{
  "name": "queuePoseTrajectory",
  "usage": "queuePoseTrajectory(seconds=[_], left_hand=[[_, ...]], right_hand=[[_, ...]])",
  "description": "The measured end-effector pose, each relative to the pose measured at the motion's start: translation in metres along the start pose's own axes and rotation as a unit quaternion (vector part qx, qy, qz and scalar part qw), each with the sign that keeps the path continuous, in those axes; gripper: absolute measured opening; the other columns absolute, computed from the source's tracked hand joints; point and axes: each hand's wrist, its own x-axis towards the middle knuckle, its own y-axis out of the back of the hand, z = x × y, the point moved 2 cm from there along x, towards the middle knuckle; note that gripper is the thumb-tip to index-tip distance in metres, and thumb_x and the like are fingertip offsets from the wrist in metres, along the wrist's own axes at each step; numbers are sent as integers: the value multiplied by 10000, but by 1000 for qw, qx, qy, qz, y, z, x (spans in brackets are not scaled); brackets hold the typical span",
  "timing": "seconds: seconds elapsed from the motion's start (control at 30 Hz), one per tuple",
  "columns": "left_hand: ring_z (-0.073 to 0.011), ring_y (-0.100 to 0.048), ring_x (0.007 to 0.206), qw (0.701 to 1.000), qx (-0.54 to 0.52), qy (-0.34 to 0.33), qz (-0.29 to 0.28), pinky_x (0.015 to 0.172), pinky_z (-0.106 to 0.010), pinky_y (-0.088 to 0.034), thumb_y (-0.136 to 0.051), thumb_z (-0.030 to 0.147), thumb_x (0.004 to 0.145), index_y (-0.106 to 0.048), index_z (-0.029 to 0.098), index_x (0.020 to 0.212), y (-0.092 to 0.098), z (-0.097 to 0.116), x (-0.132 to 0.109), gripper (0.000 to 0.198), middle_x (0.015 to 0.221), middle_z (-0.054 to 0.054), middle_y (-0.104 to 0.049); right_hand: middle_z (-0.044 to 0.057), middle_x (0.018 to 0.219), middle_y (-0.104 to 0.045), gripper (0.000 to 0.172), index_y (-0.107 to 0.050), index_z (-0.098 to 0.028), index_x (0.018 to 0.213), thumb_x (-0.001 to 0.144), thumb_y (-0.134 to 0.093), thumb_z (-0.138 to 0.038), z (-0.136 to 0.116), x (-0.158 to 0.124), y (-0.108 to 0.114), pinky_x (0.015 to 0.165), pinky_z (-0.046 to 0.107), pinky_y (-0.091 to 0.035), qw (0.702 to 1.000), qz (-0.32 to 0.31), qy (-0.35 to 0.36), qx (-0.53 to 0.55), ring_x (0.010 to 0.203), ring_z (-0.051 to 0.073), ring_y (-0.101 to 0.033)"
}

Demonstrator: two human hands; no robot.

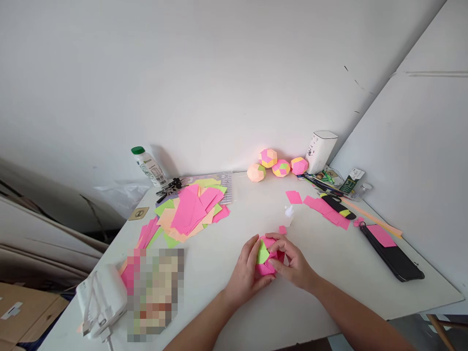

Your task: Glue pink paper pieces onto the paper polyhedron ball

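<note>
Both hands hold a partly built paper ball (266,256) of pink and green pieces just above the white table (226,302), near its middle front. My left hand (247,269) cups the ball from the left, fingers curled round it. My right hand (292,262) grips it from the right, with fingers pinched on a pink flap. A small pink paper scrap (282,229) lies just behind the ball.
A heap of pink, green and orange paper squares (192,212) lies at the left with keys (170,187) and a bottle (148,165) behind. Several finished paper balls (280,167) stand by the wall. Pink strips (325,208), pens, a black case (393,253) sit right; a white device (102,297) front left.
</note>
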Motion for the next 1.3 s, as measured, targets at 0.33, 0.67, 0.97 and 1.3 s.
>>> queuePoseTrajectory(seconds=[0.33,0.67,0.97,1.3], left_hand=[[-353,-328,1340,1000,5,3,-6,990,-565,-417,-544,454,870,-58,237,1464,1,-1,0,798,1438,-221,-277],[-327,-345,1331,1000,13,9,-5,1004,-530,-424,-552,450,867,-84,228,1458,3,2,2,785,1425,-205,-301],[-338,-350,1321,1000,22,15,-2,1004,-537,-418,-532,474,871,-91,215,1454,2,0,1,775,1418,-207,-302],[-334,-351,1319,999,43,8,-3,1007,-525,-416,-552,475,856,-93,219,1454,1,-1,0,796,1416,-202,-313]], right_hand=[[97,1294,-529,83,-576,-228,896,817,-598,-239,0,-1,1,892,351,-507,1000,13,4,-6,1129,220,-571],[97,1197,-588,106,-576,-236,910,831,-555,-169,-7,1,2,869,363,-509,990,15,109,-88,1106,222,-579],[45,808,-672,182,-593,-254,890,806,-563,-96,-10,5,5,845,424,-524,956,45,234,-173,1025,250,-594],[43,739,-648,173,-585,-217,842,790,-551,-55,-15,6,6,732,374,-545,937,62,284,-192,902,227,-601]])
